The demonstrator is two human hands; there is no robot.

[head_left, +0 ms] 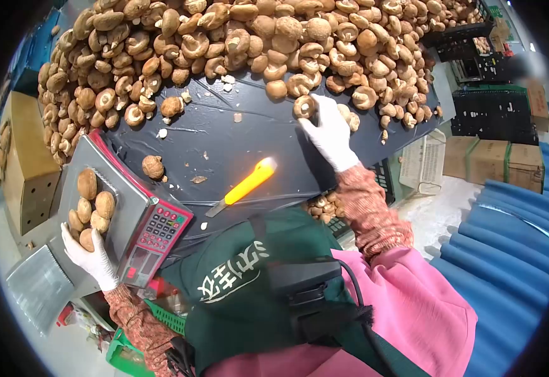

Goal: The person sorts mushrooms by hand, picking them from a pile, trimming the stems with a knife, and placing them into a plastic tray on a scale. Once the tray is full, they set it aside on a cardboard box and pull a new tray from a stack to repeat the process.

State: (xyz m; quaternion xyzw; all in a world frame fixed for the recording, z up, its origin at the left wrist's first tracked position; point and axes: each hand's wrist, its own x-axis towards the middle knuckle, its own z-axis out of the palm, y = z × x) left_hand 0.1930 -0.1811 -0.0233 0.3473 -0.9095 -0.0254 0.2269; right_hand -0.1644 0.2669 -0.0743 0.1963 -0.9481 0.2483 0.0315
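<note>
My left hand [92, 256], in a white glove, is closed around a brown mushroom [87, 239] at the near edge of a group of several mushrooms [84, 208] on the scale's tray [119, 207]. At the front of the big mushroom pile [243, 38], my right hand [329, 133], also gloved, has thumb and fingers on a mushroom [304, 107] whose underside and pale stem face up. A yellow-handled knife [246, 186] lies on the dark table cover [224, 138] between the hands. One loose mushroom [153, 166] sits beside the scale.
A cardboard box [29, 169] stands at the far left. Black crates [491, 116], a strapped carton [493, 160] and a white basket [422, 162] are at the right, near blue corrugated sheeting [507, 239]. Green baskets [126, 355] are low at the left.
</note>
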